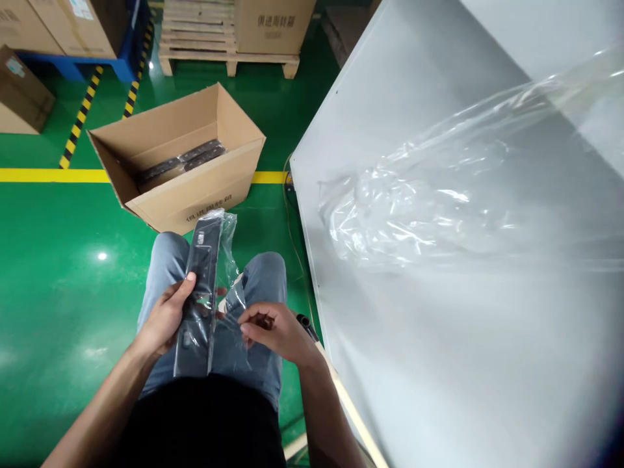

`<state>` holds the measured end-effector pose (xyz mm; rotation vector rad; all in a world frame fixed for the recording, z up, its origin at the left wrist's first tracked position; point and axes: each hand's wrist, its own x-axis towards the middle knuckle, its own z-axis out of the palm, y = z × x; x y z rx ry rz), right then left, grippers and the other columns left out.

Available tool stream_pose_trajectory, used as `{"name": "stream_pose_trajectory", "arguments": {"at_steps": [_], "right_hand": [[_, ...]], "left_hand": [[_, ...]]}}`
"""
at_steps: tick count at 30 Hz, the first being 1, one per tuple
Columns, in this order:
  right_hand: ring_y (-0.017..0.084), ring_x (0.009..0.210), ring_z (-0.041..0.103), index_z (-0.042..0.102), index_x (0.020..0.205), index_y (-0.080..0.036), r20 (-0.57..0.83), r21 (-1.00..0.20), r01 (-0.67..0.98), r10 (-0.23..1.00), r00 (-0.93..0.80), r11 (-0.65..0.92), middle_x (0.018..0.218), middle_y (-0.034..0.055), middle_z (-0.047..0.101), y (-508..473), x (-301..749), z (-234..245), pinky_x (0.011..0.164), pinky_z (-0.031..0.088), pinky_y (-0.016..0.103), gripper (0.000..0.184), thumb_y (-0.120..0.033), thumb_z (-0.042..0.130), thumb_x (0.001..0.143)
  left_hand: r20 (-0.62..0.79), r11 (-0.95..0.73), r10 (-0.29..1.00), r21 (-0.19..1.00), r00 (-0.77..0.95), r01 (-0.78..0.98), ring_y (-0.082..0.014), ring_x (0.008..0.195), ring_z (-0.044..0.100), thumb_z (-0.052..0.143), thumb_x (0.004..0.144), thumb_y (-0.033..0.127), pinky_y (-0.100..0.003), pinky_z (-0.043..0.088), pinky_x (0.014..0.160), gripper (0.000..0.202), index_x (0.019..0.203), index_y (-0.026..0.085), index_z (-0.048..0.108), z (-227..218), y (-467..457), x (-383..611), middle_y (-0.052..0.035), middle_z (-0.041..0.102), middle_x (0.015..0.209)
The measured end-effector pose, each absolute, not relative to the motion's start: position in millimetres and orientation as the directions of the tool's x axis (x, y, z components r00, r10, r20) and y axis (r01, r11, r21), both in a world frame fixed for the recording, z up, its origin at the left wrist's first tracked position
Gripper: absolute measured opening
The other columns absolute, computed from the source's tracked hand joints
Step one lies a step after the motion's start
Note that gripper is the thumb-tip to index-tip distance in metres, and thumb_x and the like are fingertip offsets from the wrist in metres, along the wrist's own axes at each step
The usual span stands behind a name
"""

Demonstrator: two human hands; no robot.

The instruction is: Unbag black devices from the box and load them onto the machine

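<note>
A long, dark grey panel-like part (199,286) in clear film lies over my lap, tilted slightly, its far end near the carton. My left hand (168,315) grips it around the middle, thumb on the upper face and fingers underneath. Loose clear plastic film (233,286) hangs from the right side of the part. At that film's edge, my right hand (268,328) is closed in a pinch, with the fingers curled together on the plastic. What exact kind of part it is, I cannot tell.
An open carton (205,195) with several dark wrapped parts (205,153) stands on the floor ahead. To the right, a grey table (414,338) carries a pile of clear plastic bags (404,208). Farther off are a wooden pallet (199,39), a blue pallet (127,62) and boxes (273,29).
</note>
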<state>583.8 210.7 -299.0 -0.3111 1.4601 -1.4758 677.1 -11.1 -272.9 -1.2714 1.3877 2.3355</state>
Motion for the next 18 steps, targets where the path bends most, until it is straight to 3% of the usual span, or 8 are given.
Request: {"name": "stream_pose_trajectory", "arguments": {"at_steps": [3,6,9,11,14,16,18], "right_hand": [[0.019,0.081,0.076,0.075,0.124,-0.022,-0.408,-0.897,0.4,-0.702,-0.584,0.188,0.102,0.0094,0.079,211.5,578.8,-301.8,0.075,0.062,0.034,0.053,-0.055,0.083,0.085],[0.024,0.102,0.075,0.065,0.143,-0.025,-0.303,-0.953,0.245,-0.523,-0.796,0.178,0.127,0.0144,0.073,196.8,578.9,-301.0,0.084,0.063,0.039,0.069,-0.057,0.082,0.085],[0.021,0.087,0.073,0.07,0.135,-0.023,-0.183,-0.958,0.082,-0.369,-0.911,0.275,0.106,0.0111,0.076,172.6,582.2,-298.5,0.074,0.06,0.034,0.054,-0.057,0.07,0.094],[0.017,0.069,0.065,0.077,0.112,-0.021,-0.119,-0.937,0.016,-0.274,-0.954,0.35,0.081,0.0052,0.071,159.4,583.9,-298.2,0.066,0.053,0.031,0.042,-0.057,0.058,0.101],[0.014,0.052,0.053,0.075,0.092,-0.021,-0.161,-0.941,0.087,-0.206,-0.965,0.327,0.057,-0.003,0.053,154.0,583.7,-300.5,0.054,0.045,0.029,0.05,-0.062,0.049,0.104],[0.013,0.042,0.045,0.07,0.095,-0.022,-0.275,-0.952,0.242,-0.176,-0.945,0.189,0.051,-0.0078,0.044,160.6,580.8,-301.6,0.045,0.039,0.028,0.053,-0.07,0.049,0.101],[0.011,0.037,0.037,0.065,0.097,-0.024,-0.346,-0.938,0.344,-0.094,-0.933,0.042,0.05,-0.0109,0.039,172.1,575.6,-299.9,0.038,0.034,0.027,0.055,-0.077,0.052,0.096]], "left_hand": [[-0.683,-0.511,-0.312,0.707,-0.66,-0.49,-0.0312,0.084,0.08,0.075,0.082,0.077,-0.035,0.064,0.062,0.077,0.131,0.017,0.072,-276.6,-7.3,680.0,-0.0138,0.081,0.107],[-0.62,-0.399,-0.352,0.777,-0.701,-0.487,-0.0334,0.096,0.079,0.071,0.083,0.081,-0.04,0.066,0.079,0.08,0.131,0.016,0.073,-279.0,1.9,681.4,-0.0141,0.081,0.115],[-0.578,-0.283,-0.362,0.815,-0.731,-0.505,-0.0351,0.118,0.074,0.068,0.084,0.082,-0.042,0.06,0.104,0.078,0.127,0.017,0.075,-278.7,15.2,682.3,-0.0126,0.08,0.122],[-0.573,-0.247,-0.36,0.82,-0.737,-0.516,-0.0341,0.127,0.07,0.069,0.083,0.082,-0.04,0.055,0.113,0.076,0.124,0.019,0.076,-277.7,22.6,683.5,-0.0108,0.079,0.124],[-0.675,-0.368,-0.272,0.732,-0.686,-0.574,-0.0349,0.115,0.076,0.074,0.078,0.083,-0.041,0.063,0.099,0.08,0.123,0.017,0.076,-276.6,24.9,686.8,-0.0127,0.081,0.115],[-0.755,-0.496,-0.194,0.627,-0.626,-0.601,-0.0355,0.096,0.08,0.077,0.074,0.083,-0.041,0.067,0.08,0.085,0.122,0.013,0.075,-276.7,19.1,690.1,-0.0151,0.082,0.103],[-0.789,-0.574,-0.196,0.574,-0.583,-0.584,-0.0344,0.083,0.08,0.082,0.068,0.083,-0.038,0.066,0.066,0.088,0.116,0.01,0.076,-277.6,9.1,694.0,-0.0161,0.082,0.094]]}}
